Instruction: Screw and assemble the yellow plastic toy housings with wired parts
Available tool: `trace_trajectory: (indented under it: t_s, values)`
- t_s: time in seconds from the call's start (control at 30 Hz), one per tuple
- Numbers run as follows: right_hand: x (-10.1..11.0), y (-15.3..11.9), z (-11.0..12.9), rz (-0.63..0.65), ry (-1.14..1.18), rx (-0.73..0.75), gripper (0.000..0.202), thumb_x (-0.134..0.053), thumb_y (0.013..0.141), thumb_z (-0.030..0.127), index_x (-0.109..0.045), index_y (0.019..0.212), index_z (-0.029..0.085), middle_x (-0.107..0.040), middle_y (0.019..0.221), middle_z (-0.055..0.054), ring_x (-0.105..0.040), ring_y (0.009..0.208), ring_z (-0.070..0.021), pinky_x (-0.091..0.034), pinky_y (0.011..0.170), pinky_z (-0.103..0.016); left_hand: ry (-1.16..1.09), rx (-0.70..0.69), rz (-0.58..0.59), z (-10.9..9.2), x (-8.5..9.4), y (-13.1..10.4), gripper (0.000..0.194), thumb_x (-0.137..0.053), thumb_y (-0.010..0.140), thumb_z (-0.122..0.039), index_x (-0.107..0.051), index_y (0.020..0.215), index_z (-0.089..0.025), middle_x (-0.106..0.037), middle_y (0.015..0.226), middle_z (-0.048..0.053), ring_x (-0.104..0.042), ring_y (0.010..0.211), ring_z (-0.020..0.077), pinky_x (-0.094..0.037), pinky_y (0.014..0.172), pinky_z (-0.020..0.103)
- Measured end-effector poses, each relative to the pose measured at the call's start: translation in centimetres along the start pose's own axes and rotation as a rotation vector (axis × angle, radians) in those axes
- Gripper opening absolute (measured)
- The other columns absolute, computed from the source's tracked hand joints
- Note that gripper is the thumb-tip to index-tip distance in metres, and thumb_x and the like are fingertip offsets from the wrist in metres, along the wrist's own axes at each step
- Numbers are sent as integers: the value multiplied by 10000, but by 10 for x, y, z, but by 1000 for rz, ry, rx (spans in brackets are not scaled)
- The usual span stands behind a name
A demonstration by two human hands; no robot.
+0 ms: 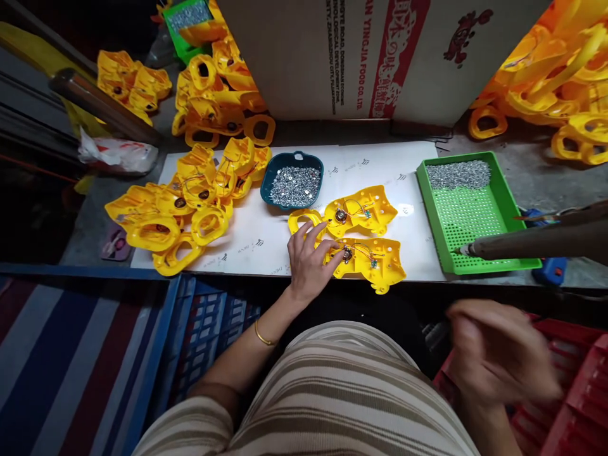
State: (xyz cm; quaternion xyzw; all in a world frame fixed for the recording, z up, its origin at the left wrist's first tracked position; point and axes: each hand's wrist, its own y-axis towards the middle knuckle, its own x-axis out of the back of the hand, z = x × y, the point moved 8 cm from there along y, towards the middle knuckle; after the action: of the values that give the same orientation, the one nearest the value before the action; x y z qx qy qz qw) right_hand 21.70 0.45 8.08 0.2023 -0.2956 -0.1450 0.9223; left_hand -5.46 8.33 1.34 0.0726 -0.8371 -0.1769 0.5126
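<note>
My left hand (308, 259) rests over the handle ends of two yellow plastic shells, its fingers spread. The upper shell (380, 209) and the lower shell (392, 256) lie side by side, insides up, each with a round metal part, thin wires and a small green board. The fingertips touch the shells near the round parts. My right hand (503, 354) is blurred, off the table at the lower right; what its fingers do or hold cannot be made out. A dark green bowl (295, 180) of small metal parts stands just above the left hand.
More yellow shells (190, 209) are piled on the left. A green tray (491, 221) with metal screws stands on the right, the tip of a dark tool (536, 244) over it. Behind stands a cardboard box (332, 63). Red crates (579, 380) are at the lower right.
</note>
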Motion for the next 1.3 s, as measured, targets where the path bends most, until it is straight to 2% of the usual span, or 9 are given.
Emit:
trace_trajectory:
  t_s: [0.13, 0.2, 0.3, 0.47, 0.63, 0.83, 1.0, 1.17, 1.3]
  values:
    - [-98, 20, 24, 389, -61, 142, 151, -556, 908, 183, -619, 1041, 215, -663, 923, -52, -632, 809, -160, -485, 674, -278, -37, -73, 2, -6, -1, -2, 89, -668, 855, -314, -715, 825, -245, -627, 1251, 62, -448, 1275, 284, -367, 1028, 477]
    - [-127, 27, 22, 465, -168, 182, 132, -520, 940, 234, -637, 996, 208, -666, 936, -53, -634, 858, -173, -472, 689, -281, -46, -107, -1, -8, -1, -4, 88, -675, 849, -320, -717, 811, -253, -635, 1242, 53, -460, 1269, 275, -363, 1034, 478]
    - [-149, 31, 16, 500, -284, 216, 159, -510, 954, 288, -652, 951, 214, -664, 916, -38, -618, 864, -177, -431, 652, -282, -63, -131, -14, -9, -1, -7, 94, -690, 836, -328, -712, 775, -260, -664, 1194, 41, -496, 1231, 267, -343, 1044, 492]
    - [-162, 33, 13, 576, -364, 180, 164, -527, 947, 339, -643, 989, 232, -642, 952, -36, -587, 895, -179, -358, 557, -282, -113, -109, 14, -6, -4, -7, 90, -650, 867, -274, -685, 785, -261, -738, 979, 3, -588, 1092, 234, -316, 1043, 492]
    - [-163, 32, 17, 582, -356, 222, 164, -517, 952, 327, -634, 993, 220, -639, 957, -44, -574, 900, -190, -378, 584, -281, -109, -145, 12, -9, -5, -6, 152, -601, 913, -259, -677, 1044, -249, -748, 908, -5, -637, 947, 193, -325, 1018, 444]
    - [-165, 27, 12, 583, -299, 231, 132, -519, 948, 270, -625, 999, 212, -636, 959, -53, -571, 915, -199, -434, 653, -290, -44, -144, 56, -9, -8, -5, 115, -625, 895, -281, -724, 954, -283, -707, 865, 16, -578, 986, 219, -333, 1002, 462]
    - [-163, 25, 9, 579, -286, 215, 140, -508, 951, 263, -626, 999, 207, -628, 972, -59, -573, 920, -201, -450, 692, -303, -32, -99, 101, -8, -6, 2, 112, -684, 846, -362, -739, 887, -273, -672, 930, 49, -530, 1007, 240, -376, 956, 466]
    - [-163, 24, 13, 585, -322, 242, 140, -521, 947, 271, -642, 1002, 227, -638, 986, -47, -562, 929, -195, -421, 647, -293, -128, 9, 150, 1, -9, 7, 28, -763, 772, -309, -753, 777, -283, -625, 1235, 43, -435, 1238, 298, -346, 1042, 540]
    - [-165, 25, 16, 563, -362, 275, 129, -537, 941, 268, -650, 986, 225, -653, 989, -42, -540, 934, -203, -398, 642, -295, -213, 96, 240, 10, -19, 10, 50, -802, 724, -290, -764, 756, -294, -581, 1337, 31, -387, 1316, 318, -320, 1085, 597]
